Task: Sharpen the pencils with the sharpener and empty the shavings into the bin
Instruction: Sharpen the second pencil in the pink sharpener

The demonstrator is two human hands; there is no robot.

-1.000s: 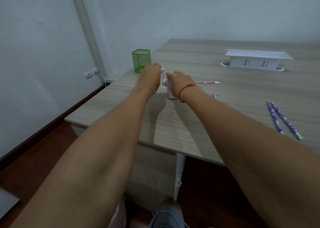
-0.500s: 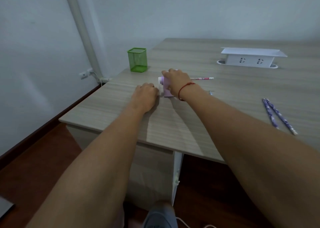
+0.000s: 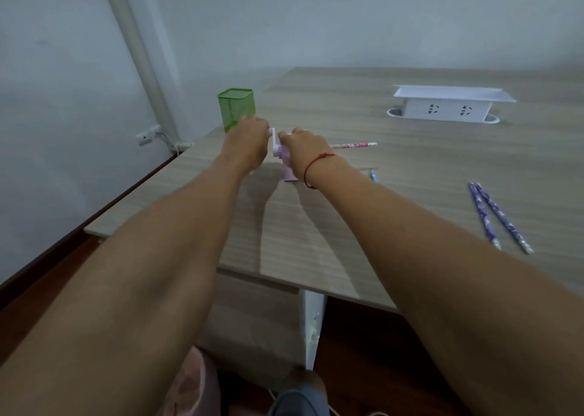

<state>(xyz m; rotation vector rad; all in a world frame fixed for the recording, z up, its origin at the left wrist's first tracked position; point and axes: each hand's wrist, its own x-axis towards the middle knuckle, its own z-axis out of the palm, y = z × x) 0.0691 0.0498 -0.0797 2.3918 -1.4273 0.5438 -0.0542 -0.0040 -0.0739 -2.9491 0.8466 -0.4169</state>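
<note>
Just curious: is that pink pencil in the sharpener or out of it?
In. The pink pencil sticks out level from the sharpener, its near end hidden behind the right hand.

White socket box [image 3: 447, 109] on desk [image 3: 379, 194]

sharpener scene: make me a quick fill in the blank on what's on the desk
1. The mesh cup is coloured ____.
2. The right hand steadies the pink ____.
3. Two ____ pencils lie side by side on the desk.
4. The thread on the right wrist is ____.

Missing words: green; sharpener; purple; red
</note>
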